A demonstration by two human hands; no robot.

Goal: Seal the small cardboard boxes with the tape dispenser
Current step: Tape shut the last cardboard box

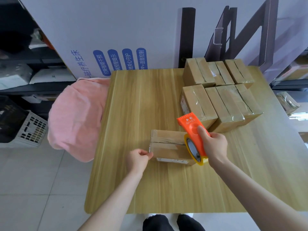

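Small cardboard box (168,147) sits mid-table (141,100), seam running left-right. My left hand (138,158) pinches the tape end (150,152) against the box's left edge; that anchors the strip so it can't lift under pull. My right hand (215,145) is wrapped round the orange tape dispenser (195,130), thumb on top, roll at the box's right end. Tape looks stretched along the seam between the two hands. My read: next is to press down and cut at the right edge. Taped boxes (221,97) are grouped back right, out of the work zone. Risk: slack tape wrinkling.
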